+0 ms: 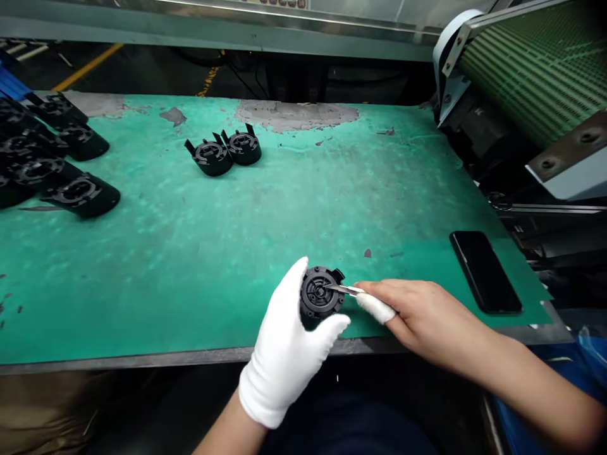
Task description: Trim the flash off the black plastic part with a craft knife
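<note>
My left hand [287, 351], in a white glove, grips a round black plastic part [320, 294] between thumb and fingers, its ribbed face turned toward me. My right hand [417, 313] is bare except for a white wrap on one fingertip. It pinches a small metal blade [345, 289] whose tip touches the centre of the black part. Both hands hover over the near edge of the green mat [237, 253].
Two black parts [222, 151] of the same kind sit together at the far middle of the mat. Several more lie in rows at the left edge [52, 158]. A dark phone [484, 270] lies flat at the right. A green conveyor belt [535, 63] rises at the upper right.
</note>
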The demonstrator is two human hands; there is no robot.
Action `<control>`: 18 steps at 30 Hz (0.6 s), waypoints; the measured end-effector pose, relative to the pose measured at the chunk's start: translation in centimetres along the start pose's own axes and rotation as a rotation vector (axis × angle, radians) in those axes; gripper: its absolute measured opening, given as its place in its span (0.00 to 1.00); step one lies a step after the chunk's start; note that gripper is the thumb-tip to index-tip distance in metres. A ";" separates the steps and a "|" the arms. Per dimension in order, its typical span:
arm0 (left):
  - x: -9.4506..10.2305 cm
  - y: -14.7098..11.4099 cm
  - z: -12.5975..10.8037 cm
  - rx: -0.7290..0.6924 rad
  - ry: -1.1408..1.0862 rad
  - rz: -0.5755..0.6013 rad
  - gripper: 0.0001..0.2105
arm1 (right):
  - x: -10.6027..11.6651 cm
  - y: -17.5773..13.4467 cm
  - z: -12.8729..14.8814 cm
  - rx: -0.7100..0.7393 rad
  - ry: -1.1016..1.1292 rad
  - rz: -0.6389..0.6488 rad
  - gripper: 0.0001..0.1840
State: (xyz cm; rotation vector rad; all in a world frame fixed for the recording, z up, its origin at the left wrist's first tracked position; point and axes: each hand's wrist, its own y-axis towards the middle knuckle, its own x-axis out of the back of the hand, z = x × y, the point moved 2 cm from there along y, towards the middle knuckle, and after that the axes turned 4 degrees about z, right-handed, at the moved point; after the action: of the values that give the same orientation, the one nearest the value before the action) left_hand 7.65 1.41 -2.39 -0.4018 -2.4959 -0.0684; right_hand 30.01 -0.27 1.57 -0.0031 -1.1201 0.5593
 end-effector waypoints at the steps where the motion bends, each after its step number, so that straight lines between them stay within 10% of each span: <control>1: 0.0 0.0 0.1 -0.005 0.001 0.001 0.40 | 0.0 0.0 0.1 0.000 0.017 0.012 0.26; 18: -0.4 -0.3 0.4 -0.052 0.005 -0.047 0.39 | -1.8 -2.2 2.1 -0.064 0.196 -0.048 0.23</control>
State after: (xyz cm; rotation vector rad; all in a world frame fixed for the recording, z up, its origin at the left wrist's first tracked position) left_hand 7.64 1.10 -2.91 -0.3647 -2.5032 -0.1535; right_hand 28.56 -3.51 1.55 -0.0849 -0.9443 0.4695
